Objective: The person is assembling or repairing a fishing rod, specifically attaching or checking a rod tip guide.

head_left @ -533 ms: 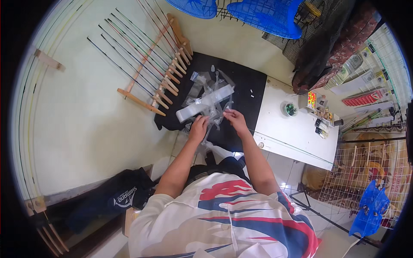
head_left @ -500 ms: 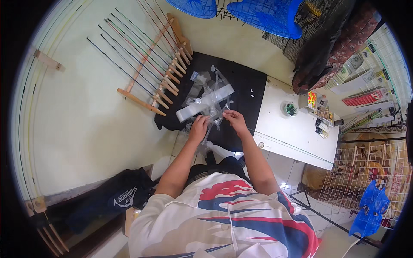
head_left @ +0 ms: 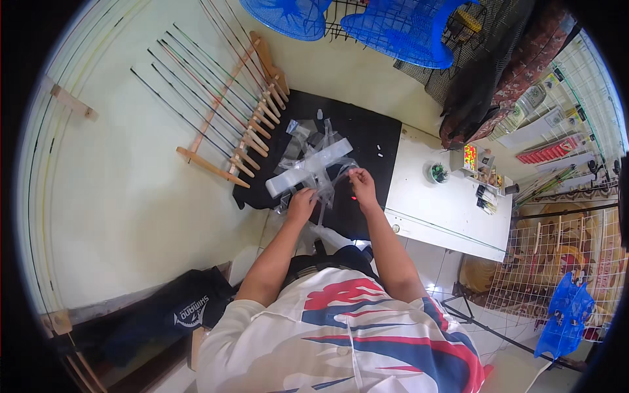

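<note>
On the black cloth (head_left: 373,131) lies a heap of crumpled clear plastic (head_left: 313,164), with a long white strip-shaped piece (head_left: 331,153) slanting across it. My left hand (head_left: 302,205) is at the near edge of the heap, its fingers closed on the clear plastic below the white piece. To its right, my right hand (head_left: 363,187) pinches an edge of the same plastic between thumb and fingers. A small red object (head_left: 354,198) shows beside my right hand, too small to name. Two small white bits (head_left: 379,151) lie farther right on the cloth.
A wooden rack (head_left: 262,118) with several thin rods stands at the left. A white table (head_left: 419,196) adjoins the cloth at right, bearing a small potted plant (head_left: 438,173) and a box of bright small items (head_left: 470,160). Blue mesh baskets (head_left: 400,33) hang at the back.
My right hand has moved slightly right, drawing the clear plastic outward. The small red object now shows beside it. My left hand stays at the heap; the whole view has shifted slightly.
</note>
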A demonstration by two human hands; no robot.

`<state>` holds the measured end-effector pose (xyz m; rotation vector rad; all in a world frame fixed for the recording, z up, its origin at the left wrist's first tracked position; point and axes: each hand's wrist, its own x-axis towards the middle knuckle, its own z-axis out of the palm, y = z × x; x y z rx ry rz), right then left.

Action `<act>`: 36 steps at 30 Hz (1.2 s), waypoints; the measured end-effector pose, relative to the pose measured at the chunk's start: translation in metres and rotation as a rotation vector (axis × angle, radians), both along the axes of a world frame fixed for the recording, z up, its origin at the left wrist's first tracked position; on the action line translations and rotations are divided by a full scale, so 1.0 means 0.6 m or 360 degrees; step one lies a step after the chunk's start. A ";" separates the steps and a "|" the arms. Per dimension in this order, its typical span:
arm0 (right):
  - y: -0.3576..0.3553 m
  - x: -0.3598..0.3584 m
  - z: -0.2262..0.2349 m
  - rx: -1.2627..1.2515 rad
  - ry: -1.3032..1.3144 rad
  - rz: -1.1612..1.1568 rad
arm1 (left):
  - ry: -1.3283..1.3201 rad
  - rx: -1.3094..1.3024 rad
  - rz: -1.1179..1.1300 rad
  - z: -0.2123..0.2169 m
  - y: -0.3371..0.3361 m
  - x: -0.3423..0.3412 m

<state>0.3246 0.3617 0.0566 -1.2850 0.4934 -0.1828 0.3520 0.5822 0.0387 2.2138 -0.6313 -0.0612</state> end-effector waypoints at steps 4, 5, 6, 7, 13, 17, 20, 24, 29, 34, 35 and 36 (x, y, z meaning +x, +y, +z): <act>-0.025 0.009 0.017 0.0032 -0.0226 -0.0352 | -0.0039 0.0045 0.0086 -0.013 0.014 0.007; -0.030 0.012 0.022 -0.0026 -0.0199 -0.0488 | -0.0036 0.0046 0.0088 -0.017 0.018 0.008; -0.033 0.014 0.028 -0.0025 -0.0193 -0.0486 | -0.0014 0.0042 0.0137 -0.018 0.021 0.009; -0.036 0.016 0.034 0.0061 -0.0184 -0.0573 | 0.0008 0.0039 0.0187 -0.018 0.023 0.009; -0.011 0.001 0.014 0.0124 0.0413 -0.0013 | 0.0102 -0.0099 0.0168 -0.014 0.002 0.018; 0.010 -0.017 0.008 0.0018 0.0316 0.0359 | 0.0119 -0.0060 0.0156 -0.005 -0.001 0.020; 0.031 -0.026 0.018 -0.0119 0.0119 0.0565 | 0.0215 -0.0103 0.0200 -0.003 0.013 0.017; 0.002 -0.017 -0.030 -0.0308 -0.0061 0.0568 | 0.0134 -0.0116 0.0076 0.017 -0.006 0.023; -0.003 0.004 0.014 -0.0196 -0.0007 0.0048 | 0.0028 -0.0108 0.0077 -0.004 0.019 0.017; -0.032 0.017 0.031 -0.0054 -0.0100 -0.0819 | 0.0016 -0.0071 0.0132 -0.021 0.030 0.020; -0.025 0.016 0.036 -0.0076 -0.0026 -0.0692 | 0.0016 -0.0069 0.0135 -0.023 0.032 0.020; -0.023 0.014 0.035 -0.0101 0.0045 -0.0571 | 0.0083 -0.0067 0.0138 -0.019 0.029 0.022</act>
